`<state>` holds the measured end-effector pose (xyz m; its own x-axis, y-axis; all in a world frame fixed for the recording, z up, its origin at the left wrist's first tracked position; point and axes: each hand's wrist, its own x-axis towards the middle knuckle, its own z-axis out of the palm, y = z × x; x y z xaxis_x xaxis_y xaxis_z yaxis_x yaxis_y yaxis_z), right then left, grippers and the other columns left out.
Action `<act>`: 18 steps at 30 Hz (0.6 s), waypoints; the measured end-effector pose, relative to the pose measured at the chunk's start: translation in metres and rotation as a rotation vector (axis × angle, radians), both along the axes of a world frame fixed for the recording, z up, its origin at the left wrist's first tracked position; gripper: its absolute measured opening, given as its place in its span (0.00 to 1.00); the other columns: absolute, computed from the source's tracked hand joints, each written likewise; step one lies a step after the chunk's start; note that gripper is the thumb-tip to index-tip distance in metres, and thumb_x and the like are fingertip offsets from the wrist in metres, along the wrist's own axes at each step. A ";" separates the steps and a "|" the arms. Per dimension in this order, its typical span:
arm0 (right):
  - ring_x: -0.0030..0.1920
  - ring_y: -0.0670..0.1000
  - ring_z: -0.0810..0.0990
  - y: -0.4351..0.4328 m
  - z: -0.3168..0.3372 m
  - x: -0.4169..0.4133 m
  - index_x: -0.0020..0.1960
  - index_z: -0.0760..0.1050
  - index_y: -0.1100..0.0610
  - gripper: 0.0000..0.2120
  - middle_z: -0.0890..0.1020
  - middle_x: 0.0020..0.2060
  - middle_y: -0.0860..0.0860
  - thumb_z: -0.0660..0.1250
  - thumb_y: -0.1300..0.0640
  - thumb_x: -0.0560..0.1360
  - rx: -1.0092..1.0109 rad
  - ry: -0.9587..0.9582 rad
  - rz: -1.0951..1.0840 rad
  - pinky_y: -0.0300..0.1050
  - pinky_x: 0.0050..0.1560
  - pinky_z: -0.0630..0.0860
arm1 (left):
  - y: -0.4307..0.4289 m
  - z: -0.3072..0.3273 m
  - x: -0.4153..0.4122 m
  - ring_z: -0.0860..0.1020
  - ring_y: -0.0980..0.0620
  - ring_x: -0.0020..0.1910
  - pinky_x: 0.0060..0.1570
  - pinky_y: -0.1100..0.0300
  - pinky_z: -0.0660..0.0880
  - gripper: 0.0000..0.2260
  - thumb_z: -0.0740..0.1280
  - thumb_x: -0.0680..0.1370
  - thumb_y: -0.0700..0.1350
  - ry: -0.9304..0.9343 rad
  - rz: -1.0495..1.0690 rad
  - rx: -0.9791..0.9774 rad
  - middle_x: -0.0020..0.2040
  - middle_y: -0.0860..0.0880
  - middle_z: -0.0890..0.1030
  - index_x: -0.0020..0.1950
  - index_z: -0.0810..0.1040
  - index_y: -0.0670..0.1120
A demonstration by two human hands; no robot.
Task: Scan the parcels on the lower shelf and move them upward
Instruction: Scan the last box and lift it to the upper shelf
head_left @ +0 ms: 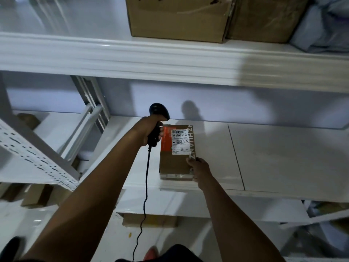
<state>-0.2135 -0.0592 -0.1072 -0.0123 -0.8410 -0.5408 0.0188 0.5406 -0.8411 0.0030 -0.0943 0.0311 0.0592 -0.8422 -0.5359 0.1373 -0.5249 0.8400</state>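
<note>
Parcel: brown carton, lying flat on the middle shelf, near end just behind the shelf's front edge, long side running back toward the wall. White label faces up. Right hand grips the parcel's near right corner, fingers curled over the top edge. Left hand is wrapped around the handle of a black scanner, held just left of the parcel's far end, head raised above the carton. Scanner cable hangs down past the shelf front between the two forearms. Open room: bare shelf surface to the right of the parcel, across a panel seam, and behind it up to the back wall; a narrower bare strip on its left. Overhead, the upper shelf beam spans the full width. On the upper shelf stand two large cartons side by side, with a grey bag to their right; the left part of that shelf shows bare surface. A perforated upright slants at far left. Another carton sits under the middle shelf.
</note>
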 end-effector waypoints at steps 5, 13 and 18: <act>0.33 0.48 0.72 0.000 -0.002 0.001 0.56 0.77 0.59 0.09 0.77 0.36 0.51 0.71 0.57 0.78 0.003 0.015 0.013 0.35 0.24 0.68 | 0.001 0.007 -0.021 0.72 0.52 0.24 0.26 0.63 0.71 0.11 0.69 0.79 0.48 -0.005 -0.028 -0.016 0.30 0.47 0.74 0.40 0.72 0.45; 0.32 0.47 0.71 -0.002 -0.009 0.000 0.56 0.78 0.59 0.09 0.77 0.37 0.51 0.71 0.56 0.78 -0.024 -0.005 0.015 0.33 0.22 0.67 | 0.006 0.008 -0.040 0.71 0.52 0.23 0.26 0.64 0.69 0.15 0.68 0.80 0.48 -0.008 -0.023 0.008 0.29 0.48 0.72 0.37 0.68 0.47; 0.43 0.56 0.82 -0.003 -0.018 0.006 0.58 0.81 0.62 0.22 0.85 0.45 0.57 0.76 0.50 0.70 -0.029 -0.028 -0.008 0.49 0.45 0.82 | 0.005 0.005 -0.047 0.71 0.52 0.22 0.26 0.63 0.69 0.14 0.69 0.79 0.47 -0.004 -0.026 0.022 0.29 0.48 0.72 0.36 0.69 0.46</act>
